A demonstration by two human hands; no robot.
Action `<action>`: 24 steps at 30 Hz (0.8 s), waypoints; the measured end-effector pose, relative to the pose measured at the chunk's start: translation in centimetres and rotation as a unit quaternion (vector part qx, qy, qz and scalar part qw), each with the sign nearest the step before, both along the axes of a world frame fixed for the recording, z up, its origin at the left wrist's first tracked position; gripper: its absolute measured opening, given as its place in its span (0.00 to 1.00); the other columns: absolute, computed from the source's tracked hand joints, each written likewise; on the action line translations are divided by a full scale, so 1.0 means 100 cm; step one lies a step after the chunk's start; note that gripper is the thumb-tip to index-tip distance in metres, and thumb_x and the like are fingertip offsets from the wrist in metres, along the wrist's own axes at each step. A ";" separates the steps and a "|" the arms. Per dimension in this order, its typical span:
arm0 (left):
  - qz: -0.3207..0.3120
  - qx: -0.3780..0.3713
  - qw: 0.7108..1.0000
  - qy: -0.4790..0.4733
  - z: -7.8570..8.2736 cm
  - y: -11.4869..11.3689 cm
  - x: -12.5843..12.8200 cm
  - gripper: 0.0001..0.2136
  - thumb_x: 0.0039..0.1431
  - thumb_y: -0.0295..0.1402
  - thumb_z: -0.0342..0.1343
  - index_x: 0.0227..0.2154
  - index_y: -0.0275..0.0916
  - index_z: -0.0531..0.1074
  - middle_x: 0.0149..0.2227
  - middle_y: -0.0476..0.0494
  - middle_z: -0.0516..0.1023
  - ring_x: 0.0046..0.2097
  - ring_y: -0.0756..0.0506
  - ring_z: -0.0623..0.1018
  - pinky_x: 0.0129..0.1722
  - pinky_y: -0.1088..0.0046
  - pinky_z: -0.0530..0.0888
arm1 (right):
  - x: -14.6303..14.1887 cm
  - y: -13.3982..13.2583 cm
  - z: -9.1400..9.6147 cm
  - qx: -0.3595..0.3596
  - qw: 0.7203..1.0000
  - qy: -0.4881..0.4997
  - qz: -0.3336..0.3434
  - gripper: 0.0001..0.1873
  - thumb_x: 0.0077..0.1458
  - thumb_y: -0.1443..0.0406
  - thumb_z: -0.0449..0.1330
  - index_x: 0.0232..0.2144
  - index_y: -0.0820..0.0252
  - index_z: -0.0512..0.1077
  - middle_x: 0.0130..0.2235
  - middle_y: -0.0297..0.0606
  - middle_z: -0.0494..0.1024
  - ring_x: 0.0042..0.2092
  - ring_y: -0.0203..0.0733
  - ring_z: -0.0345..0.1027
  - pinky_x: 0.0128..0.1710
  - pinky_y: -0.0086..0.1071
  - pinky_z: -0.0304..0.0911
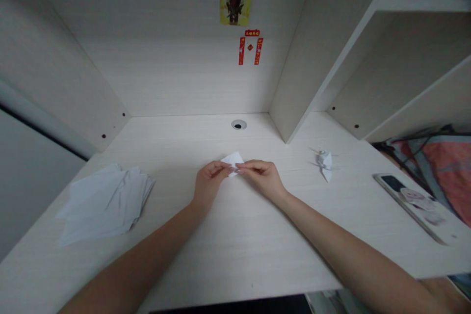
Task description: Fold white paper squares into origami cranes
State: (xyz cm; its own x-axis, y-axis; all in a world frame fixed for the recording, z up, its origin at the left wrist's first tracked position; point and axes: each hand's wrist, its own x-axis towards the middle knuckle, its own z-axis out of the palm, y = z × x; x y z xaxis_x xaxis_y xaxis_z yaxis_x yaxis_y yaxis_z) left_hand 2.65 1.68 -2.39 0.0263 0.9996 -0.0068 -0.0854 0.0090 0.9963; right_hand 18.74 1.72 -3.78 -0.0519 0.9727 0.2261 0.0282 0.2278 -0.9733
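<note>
A small folded piece of white paper (233, 158) is between my two hands, above the middle of the pale desk (235, 250). My left hand (210, 179) pinches its left side with thumb and fingers. On the opposite side my right hand (263, 175) pinches the paper too, the fingertips of both hands almost meeting. Part of the paper is hidden behind the fingers. To the right lie folded white paper figures (325, 163), which look like origami cranes. A loose stack of white paper sheets (106, 203) spreads out on the left.
A phone in a patterned case (410, 206) lies near the desk's right edge, with red and grey fabric (437, 167) beyond it. A round cable hole (239, 125) sits by the back panel. An upright divider (312, 54) stands at the right rear.
</note>
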 end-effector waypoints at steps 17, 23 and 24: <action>-0.005 -0.020 0.999 -0.037 -0.001 0.000 0.001 0.10 0.40 0.35 0.64 0.24 0.37 0.71 0.23 0.51 0.76 0.27 0.52 0.73 0.31 0.77 0.69 | -0.005 0.002 -0.003 -0.100 0.986 0.132 -0.033 0.10 0.36 0.62 0.69 0.27 0.58 0.78 0.28 0.36 0.80 0.28 0.37 0.70 0.30 0.31 0.63; -0.001 -0.027 0.998 -0.050 0.002 -0.001 0.002 0.12 0.39 0.36 0.65 0.25 0.38 0.68 0.22 0.53 0.76 0.27 0.51 0.74 0.31 0.76 0.70 | -0.006 0.000 0.000 -0.105 0.988 0.111 -0.032 0.10 0.37 0.62 0.69 0.27 0.58 0.78 0.28 0.37 0.80 0.28 0.36 0.70 0.30 0.30 0.62; 0.003 -0.028 0.998 -0.049 0.003 -0.001 0.002 0.13 0.39 0.36 0.65 0.25 0.38 0.68 0.22 0.52 0.76 0.27 0.51 0.74 0.30 0.76 0.70 | -0.006 -0.001 0.000 -0.106 0.987 0.114 -0.031 0.10 0.37 0.62 0.69 0.27 0.58 0.78 0.28 0.37 0.80 0.28 0.36 0.70 0.30 0.30 0.62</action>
